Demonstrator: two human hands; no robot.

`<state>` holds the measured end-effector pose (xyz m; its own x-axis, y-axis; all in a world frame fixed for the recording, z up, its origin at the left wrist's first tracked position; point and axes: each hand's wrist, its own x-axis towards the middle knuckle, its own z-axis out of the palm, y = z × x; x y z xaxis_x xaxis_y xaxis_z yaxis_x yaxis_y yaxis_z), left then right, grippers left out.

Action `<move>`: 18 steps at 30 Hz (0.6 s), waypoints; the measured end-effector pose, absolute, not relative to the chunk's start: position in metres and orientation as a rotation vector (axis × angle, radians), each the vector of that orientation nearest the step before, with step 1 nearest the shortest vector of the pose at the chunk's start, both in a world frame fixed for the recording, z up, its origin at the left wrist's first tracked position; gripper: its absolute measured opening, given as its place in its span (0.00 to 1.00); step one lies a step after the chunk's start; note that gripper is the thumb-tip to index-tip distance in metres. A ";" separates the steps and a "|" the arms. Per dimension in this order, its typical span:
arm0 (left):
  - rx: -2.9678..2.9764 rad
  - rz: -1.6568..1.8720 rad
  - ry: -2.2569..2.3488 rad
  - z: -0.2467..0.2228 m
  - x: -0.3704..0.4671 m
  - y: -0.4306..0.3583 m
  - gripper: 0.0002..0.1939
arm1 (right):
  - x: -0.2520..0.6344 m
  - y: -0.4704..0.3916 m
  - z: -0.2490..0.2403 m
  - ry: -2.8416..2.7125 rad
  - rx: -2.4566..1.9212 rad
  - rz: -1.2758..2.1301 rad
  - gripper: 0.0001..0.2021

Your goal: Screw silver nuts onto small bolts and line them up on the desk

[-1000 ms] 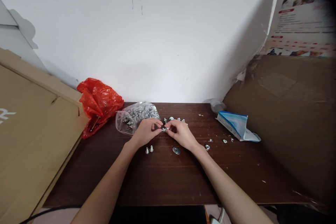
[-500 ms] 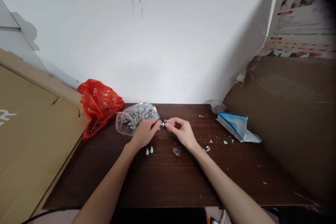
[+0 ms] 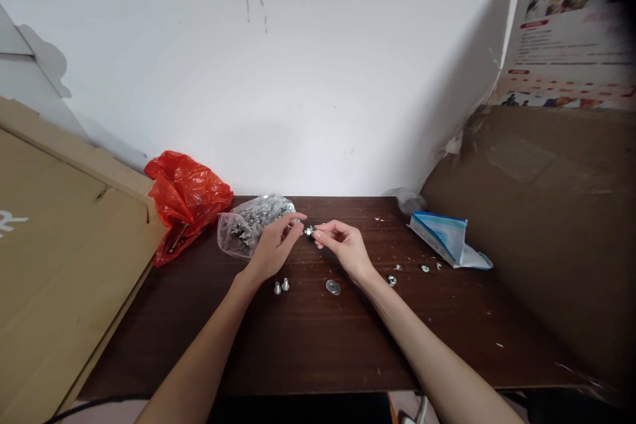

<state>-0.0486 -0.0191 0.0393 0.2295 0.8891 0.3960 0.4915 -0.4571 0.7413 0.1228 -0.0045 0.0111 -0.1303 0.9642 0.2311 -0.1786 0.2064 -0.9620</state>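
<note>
Over the middle of the dark table, my right hand (image 3: pixel 344 246) pinches a small metal bolt (image 3: pixel 309 231) between thumb and fingertips. What looks like a nut sits on its shaft, though the parts are too small to make out fully. Just left of the bolt's end is my left hand (image 3: pixel 276 244), its thumb and index finger apart with nothing visible held. Behind the left hand lies a clear plastic bag (image 3: pixel 237 238) full of small metal hardware. Two silver bolts (image 3: pixel 281 286) stand nearer to me, and flat washers (image 3: pixel 332 287) lie between my forearms.
A red plastic bag (image 3: pixel 189 189) is at the back left beside a cardboard box (image 3: pixel 64 258). Nuts (image 3: pixel 392 280) and small scraps lie right of my right wrist. A blue and white packet (image 3: pixel 444 238) rests by the right cardboard panel (image 3: pixel 541 212). The white wall (image 3: pixel 308 79) closes the back.
My left thumb and index finger have parted and moved slightly off the bolt. My right hand still holds it in nearly the same place. The view has shifted slightly.
</note>
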 end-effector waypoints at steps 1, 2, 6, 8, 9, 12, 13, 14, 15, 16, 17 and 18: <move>2.073 1.120 1.248 0.039 -0.048 -0.019 0.17 | 0.123 -0.005 0.012 -1.287 -0.842 1.226 0.14; 2.104 1.088 1.245 0.038 -0.048 -0.019 0.18 | 0.123 -0.005 0.013 -1.284 -0.832 1.229 0.14; 2.135 1.036 1.341 0.034 -0.048 -0.018 0.19 | 0.124 -0.005 0.014 -1.259 -0.832 1.225 0.14; 2.126 1.155 1.308 0.035 -0.048 -0.019 0.17 | 0.124 -0.004 0.014 -1.238 -0.845 1.226 0.14; 2.131 1.209 1.270 0.036 -0.048 -0.019 0.17 | 0.124 -0.004 0.013 -1.231 -0.844 1.231 0.14; 2.209 1.193 1.189 0.039 -0.049 -0.020 0.16 | 0.124 -0.004 0.013 -1.222 -0.809 1.259 0.13; 2.235 1.142 1.200 0.039 -0.050 -0.020 0.17 | 0.124 -0.004 0.013 -1.219 -0.796 1.268 0.13; 2.249 1.100 1.228 0.038 -0.050 -0.019 0.18 | 0.124 -0.005 0.014 -1.215 -0.789 1.274 0.13; 2.245 1.086 1.263 0.038 -0.051 -0.019 0.18 | 0.124 -0.005 0.014 -1.211 -0.790 1.276 0.13; 2.228 1.106 1.296 0.038 -0.051 -0.019 0.17 | 0.124 -0.005 0.014 -1.207 -0.797 1.275 0.13; 2.209 1.153 1.309 0.038 -0.050 -0.019 0.17 | 0.124 -0.005 0.014 -1.203 -0.805 1.271 0.13; 2.196 1.210 1.295 0.039 -0.050 -0.020 0.17 | 0.124 -0.005 0.015 -1.201 -0.812 1.268 0.13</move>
